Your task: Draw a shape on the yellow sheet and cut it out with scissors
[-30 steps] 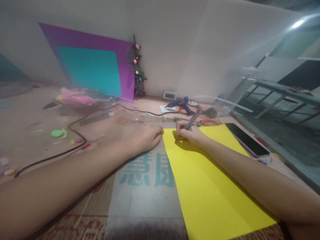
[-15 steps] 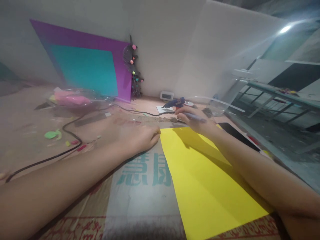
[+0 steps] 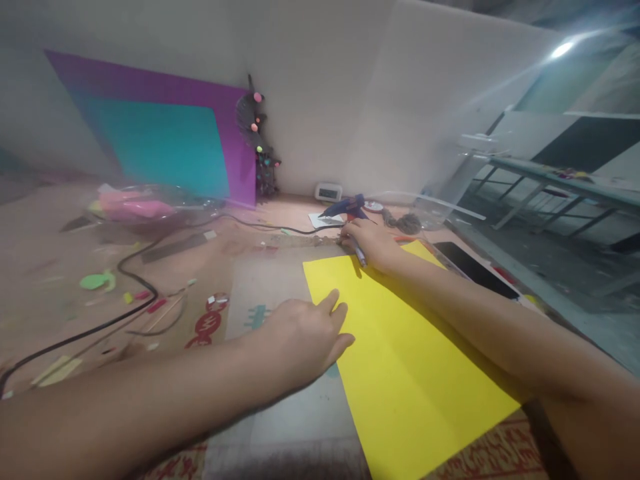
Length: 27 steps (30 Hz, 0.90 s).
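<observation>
At the far edge of the yellow sheet (image 3: 400, 373), the R hand (image 3: 375, 243) hung palm-down w/ its grip narrow, a pen (image 3: 359, 253) tucked in under the fingers & angled back toward the wearer. The sheet lay on the bench (image 3: 295, 205), its long left edge slanting toward the wearer, w/ the R forearm crossing above it. The L hand (image 3: 300, 333) was wide & held nothing: back up, two fingers straight out over the sheet's left edge, thumb apart from them & nearer the body (contact w/ the paper? couldn't tell). Main risk, as judged: w/ no firm hold visible, the sheet could skid or turn if the R forearm or sleeve-less wrist dragged on it. A pen tip dipping by accident could also leave a stray mark, esp. as the tip itself was hidden. The R fingertips were close to the glue gun (image 3: 350, 207) & its black cord (image 3: 280, 228), so a snag there might tug the gun, & if it was hot (no way to tell), a brush against the nozzle could burn. Both arms came in low from the sides, L elbow out of view, R wrist bent slightly inward. The phone (image 3: 475, 270) lay right of the sheet, just beside the R forearm.
</observation>
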{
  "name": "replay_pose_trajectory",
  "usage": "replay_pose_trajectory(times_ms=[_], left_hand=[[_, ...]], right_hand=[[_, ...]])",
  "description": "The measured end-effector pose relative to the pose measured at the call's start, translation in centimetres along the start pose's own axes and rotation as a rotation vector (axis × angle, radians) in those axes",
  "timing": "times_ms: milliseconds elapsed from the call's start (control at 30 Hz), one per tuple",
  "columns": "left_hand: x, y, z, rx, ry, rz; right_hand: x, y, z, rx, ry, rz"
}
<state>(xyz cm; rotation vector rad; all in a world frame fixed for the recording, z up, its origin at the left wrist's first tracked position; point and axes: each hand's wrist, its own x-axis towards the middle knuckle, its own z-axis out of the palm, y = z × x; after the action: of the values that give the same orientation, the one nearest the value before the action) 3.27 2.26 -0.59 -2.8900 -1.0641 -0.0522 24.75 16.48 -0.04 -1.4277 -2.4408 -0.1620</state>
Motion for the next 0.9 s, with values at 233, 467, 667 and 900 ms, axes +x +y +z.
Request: replay_pose_trajectory(times_ms=[233, 467, 667, 900], left_hand=[[0.3, 0.0, 0.0, 0.023, 0.024, 0.029], [0.5, -0.3, 0.3, -0.001, 0.036, 0.049], [0.6, -0.5, 0.4, -0.005, 0.033, 0.045], [0.5, -0.3, 0.3, -0.011, 0.034, 0.048]], right_hand=[[-2.8, -2.5, -2.6, 0.468, -0.196, 0.006], [-5.1, -4.5, -2.6, 0.464, -0.194, -0.114], [-4.6, -5.4, -2.9, 0.447, -0.210, -0.086], [-5.1, -5.8, -3.2, 0.540, -0.194, -0.011]])
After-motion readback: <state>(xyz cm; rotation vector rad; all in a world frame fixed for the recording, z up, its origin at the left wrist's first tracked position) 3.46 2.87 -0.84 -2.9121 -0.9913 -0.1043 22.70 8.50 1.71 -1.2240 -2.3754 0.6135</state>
